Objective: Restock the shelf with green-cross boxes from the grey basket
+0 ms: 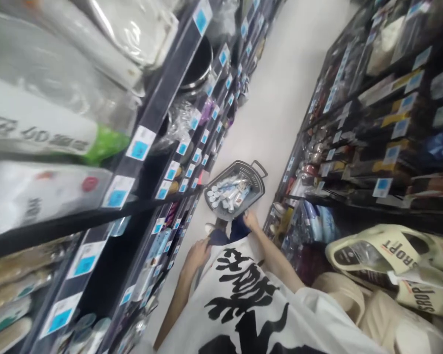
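A dark grey shopping basket [260,189] with a loop handle at its far end stands in front of my legs. White and blue packaged items [231,191], some with round white ends, lie inside it. My right hand [250,220] is closed at the basket's near edge, beside my navy shorts; what its fingers hold is hidden. My left hand [198,253] rests lower on the left, by the other leg of the shorts, fingers loosely extended and nothing visible in them. Both hands are small and slightly blurred.
Tall dark shelves [147,196] with blue-and-white price tags line the left, packed with wrapped goods. More shelving [354,204] stands on the right, with cream slippers [387,248] close by. A pale floor [276,88] runs ahead between them.
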Demonstrator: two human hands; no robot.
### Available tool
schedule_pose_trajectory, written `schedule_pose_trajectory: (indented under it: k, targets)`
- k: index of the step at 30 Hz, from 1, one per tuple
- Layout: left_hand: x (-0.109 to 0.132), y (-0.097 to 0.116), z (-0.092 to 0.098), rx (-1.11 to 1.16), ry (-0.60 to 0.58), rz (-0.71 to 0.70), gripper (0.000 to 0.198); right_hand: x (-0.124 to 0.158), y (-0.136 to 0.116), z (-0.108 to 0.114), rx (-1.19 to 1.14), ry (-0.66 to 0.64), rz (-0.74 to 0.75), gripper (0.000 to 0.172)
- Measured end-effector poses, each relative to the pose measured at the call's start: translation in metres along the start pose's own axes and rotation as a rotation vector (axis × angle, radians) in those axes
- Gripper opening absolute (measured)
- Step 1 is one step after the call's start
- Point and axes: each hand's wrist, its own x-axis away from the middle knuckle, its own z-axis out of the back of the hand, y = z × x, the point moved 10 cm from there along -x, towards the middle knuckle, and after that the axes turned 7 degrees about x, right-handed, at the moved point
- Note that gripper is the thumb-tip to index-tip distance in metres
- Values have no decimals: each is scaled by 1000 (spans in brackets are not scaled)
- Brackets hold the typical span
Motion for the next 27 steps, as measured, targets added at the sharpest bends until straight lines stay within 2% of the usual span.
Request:
schedule_pose_trajectory:
  k: [3, 5, 8, 11, 14, 16, 18, 21, 23, 25, 27]
  targets:
    - [-9, 3, -36, 69, -110, 59, 45, -45, 11, 40, -62, -16, -40, 32]
    - [-15, 7, -53, 118, -172, 46, 44, -77, 16, 64, -103, -27, -43, 26]
    - [-38, 4, -53, 171, -144, 11, 43, -123, 26, 93, -168, 6, -58, 26]
    - [-78, -12, -45, 62, -109, 46, 45, -165, 40, 95, -242, -5, -95, 31]
    - [-124, -22, -61, -110, -266, 36, 45, -201, 50, 70, -288, -4, -137, 31]
    - [-153, -29, -75, -211, -339, 37, 45, -221, 52, 42, -286, 12, -167, 32]
    - [-181, -45, -82, -295, -328, 124, 49, -240, 50, 5, -274, 1, -191, 37]
    - [-213, -79, -87, -341, -289, 376, 64, -270, 45, -54, -259, -37, -200, 48]
    - [-231, -95, -89, -338, -279, 483, 74, -295, 46, -86, -251, -44, -194, 56]
    - [-250, -105, -89, -333, -263, 522, 78, -324, 53, -106, -249, -17, -194, 61]
    - [-267, -110, -88, -324, -246, 534, 75, -358, 68, -114, -244, 37, -221, 64]
